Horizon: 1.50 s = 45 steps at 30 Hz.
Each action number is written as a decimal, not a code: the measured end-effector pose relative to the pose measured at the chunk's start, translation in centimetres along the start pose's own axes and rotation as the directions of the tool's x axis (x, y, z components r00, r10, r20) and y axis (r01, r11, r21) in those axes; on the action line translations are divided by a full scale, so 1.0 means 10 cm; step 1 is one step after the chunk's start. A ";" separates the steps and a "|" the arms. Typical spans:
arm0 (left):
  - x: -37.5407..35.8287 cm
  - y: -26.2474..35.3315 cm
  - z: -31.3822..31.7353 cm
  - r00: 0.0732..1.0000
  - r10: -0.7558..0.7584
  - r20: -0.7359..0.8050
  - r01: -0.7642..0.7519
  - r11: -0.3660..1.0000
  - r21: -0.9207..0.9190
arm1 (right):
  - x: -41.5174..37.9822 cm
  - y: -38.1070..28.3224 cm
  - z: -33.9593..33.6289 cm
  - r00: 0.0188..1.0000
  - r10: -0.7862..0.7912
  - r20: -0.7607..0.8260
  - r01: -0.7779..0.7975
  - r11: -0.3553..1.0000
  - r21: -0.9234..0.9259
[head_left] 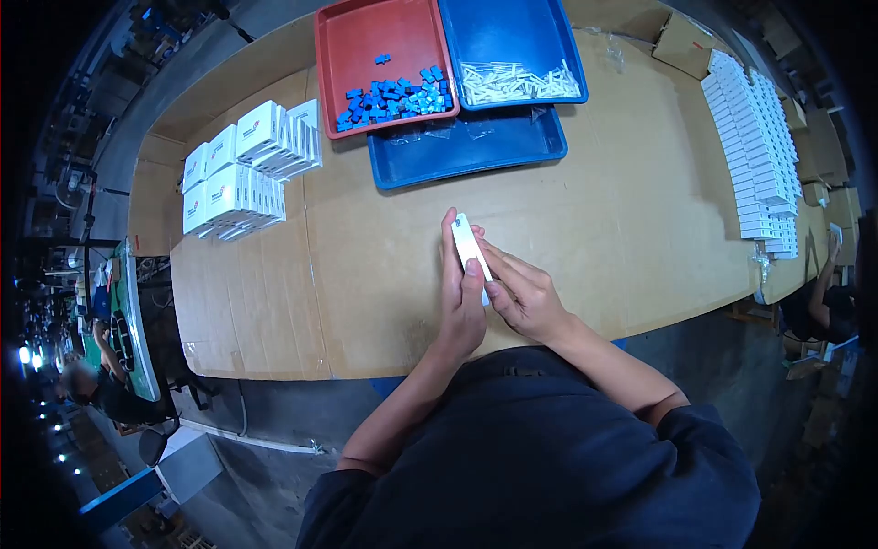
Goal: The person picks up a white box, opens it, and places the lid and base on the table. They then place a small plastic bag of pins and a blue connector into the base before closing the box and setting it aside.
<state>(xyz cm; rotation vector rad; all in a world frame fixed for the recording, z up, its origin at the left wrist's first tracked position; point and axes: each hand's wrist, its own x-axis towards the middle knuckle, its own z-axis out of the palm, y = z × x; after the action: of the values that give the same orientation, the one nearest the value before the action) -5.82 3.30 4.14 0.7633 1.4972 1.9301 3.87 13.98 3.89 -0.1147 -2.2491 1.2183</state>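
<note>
A slim white box (471,249) is held between my two hands over the front middle of the cardboard-covered table. My left hand (462,297) wraps its left side, with the thumb pressed on the near part. On the right side, my right hand (523,295) grips the same box with bent fingers. The box tilts slightly, its narrow face up and a small dark print at its far end. Beyond the hands lies an empty-looking lower blue tray (468,157).
A red tray (384,78) holds small blue pieces, and an upper blue tray (512,55) holds white sticks. White boxes are stacked on the left (233,174) and right (754,151) of the table (366,274). Other people sit at far left (119,393) and far right (828,306).
</note>
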 end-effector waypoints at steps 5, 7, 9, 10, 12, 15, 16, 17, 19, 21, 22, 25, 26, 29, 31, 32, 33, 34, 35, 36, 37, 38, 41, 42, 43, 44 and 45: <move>-0.02 -0.06 -0.01 0.999 0.041 0.005 -0.041 0.999 0.032 | -0.04 -0.02 0.05 0.999 -0.006 -0.038 0.005 1.000 -0.031; -0.04 -0.07 0.00 0.999 0.042 -0.001 -0.042 0.999 0.029 | -0.06 -0.02 0.06 0.999 -0.008 -0.039 0.007 1.000 -0.030; -0.06 -0.09 -0.01 0.999 0.045 -0.008 -0.045 0.999 0.030 | -0.07 -0.03 0.07 0.999 -0.014 -0.041 0.013 1.000 -0.026; -0.07 -0.10 0.00 0.999 0.052 -0.008 -0.052 0.999 0.003 | -0.08 -0.04 0.06 0.999 -0.002 -0.036 0.002 1.000 -0.008; -0.10 -0.12 -0.01 0.998 0.057 -0.008 -0.057 0.998 -0.024 | -0.08 -0.05 0.05 0.999 0.011 -0.031 -0.011 1.000 0.011; -0.07 -0.10 -0.02 0.998 0.052 -0.027 -0.053 0.999 -0.005 | -0.03 -0.07 0.05 1.000 0.008 -0.004 -0.008 1.000 0.024; -0.05 -0.09 -0.04 0.998 0.024 -0.054 -0.025 0.999 -0.028 | 0.00 -0.10 0.06 0.998 0.060 0.008 -0.061 0.996 0.065; -0.03 -0.07 -0.06 0.997 -0.007 -0.080 0.003 0.999 -0.051 | 0.03 -0.12 0.07 0.993 0.113 0.022 -0.115 0.988 0.104; 0.00 0.02 -0.10 0.997 0.021 -0.073 -0.025 0.998 -0.054 | 0.04 -0.09 0.09 0.972 0.234 0.033 -0.235 0.941 0.245; 0.04 -0.01 -0.14 0.991 0.103 -0.082 -0.100 0.994 0.034 | 0.07 -0.10 0.04 0.934 0.352 0.065 -0.349 0.857 0.380; 0.02 -0.01 -0.12 0.992 0.097 -0.080 -0.095 0.995 0.033 | 0.18 -0.24 -0.05 0.818 0.537 0.208 -0.547 0.613 0.569; 0.05 -0.04 -0.11 0.984 0.176 0.007 -0.174 0.965 0.197 | 0.29 -0.32 -0.14 0.642 0.639 0.424 -0.710 0.286 0.643; 0.05 -0.04 -0.13 0.984 0.178 0.007 -0.176 0.965 0.195 | 0.30 -0.32 -0.15 0.620 0.631 0.466 -0.744 0.285 0.604; 0.02 -0.03 -0.14 0.966 0.260 0.010 -0.253 0.928 0.273 | 0.26 -0.29 -0.01 0.785 0.531 0.319 -0.593 0.495 0.635; 0.03 -0.03 -0.08 0.936 0.337 -0.097 -0.300 0.913 0.278 | 0.24 -0.36 0.09 0.806 0.526 0.270 -0.562 0.538 0.629; 0.04 -0.05 -0.08 0.934 0.342 -0.102 -0.302 0.911 0.280 | 0.24 -0.41 0.12 0.823 0.524 0.218 -0.531 0.574 0.623; 0.04 -0.08 -0.09 0.914 0.383 -0.131 -0.331 0.894 0.302 | 0.25 -0.46 0.12 0.779 0.561 0.279 -0.577 0.469 0.669; 0.06 -0.09 -0.09 0.891 0.425 -0.157 -0.360 0.875 0.323 | 0.26 -0.52 0.11 0.782 0.557 0.280 -0.576 0.472 0.668; 0.08 -0.09 -0.09 0.889 0.431 -0.157 -0.366 0.873 0.323 | 0.27 -0.57 0.11 0.779 0.564 0.273 -0.572 0.464 0.676; 0.09 -0.09 -0.09 0.879 0.448 -0.165 -0.383 0.868 0.316 | 0.27 -0.60 0.12 0.777 0.571 0.264 -0.568 0.456 0.685; 0.08 -0.07 -0.09 0.870 0.462 -0.172 -0.397 0.864 0.311 | 0.25 -0.59 0.13 0.797 0.554 0.241 -0.552 0.504 0.665; 0.08 -0.06 -0.07 0.869 0.465 -0.171 -0.400 0.862 0.311 | 0.24 -0.58 0.14 0.798 0.553 0.239 -0.549 0.506 0.665; 0.09 -0.03 0.00 0.849 0.466 -0.250 -0.375 0.863 0.337 | 0.22 -0.57 0.16 0.902 0.421 0.099 -0.408 0.751 0.519; 0.10 -0.01 0.01 0.844 0.474 -0.253 -0.386 0.862 0.328 | 0.22 -0.58 0.15 0.908 0.410 0.088 -0.392 0.757 0.522; 0.10 0.00 0.01 0.840 0.478 -0.257 -0.393 0.862 0.319 | 0.22 -0.59 0.15 0.913 0.401 0.078 -0.379 0.762 0.526; 0.09 0.00 0.01 0.842 0.475 -0.258 -0.389 0.864 0.320 | 0.22 -0.60 0.15 0.911 0.404 0.079 -0.382 0.759 0.527; 0.09 0.01 0.01 0.831 0.496 -0.252 -0.410 0.852 0.326 | 0.22 -0.61 0.14 0.921 0.384 0.071 -0.365 0.780 0.509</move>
<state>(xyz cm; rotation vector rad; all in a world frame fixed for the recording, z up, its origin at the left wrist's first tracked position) -6.38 4.02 4.34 1.0337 1.9365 2.3319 2.43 10.14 9.07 -0.3888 -1.8356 1.9770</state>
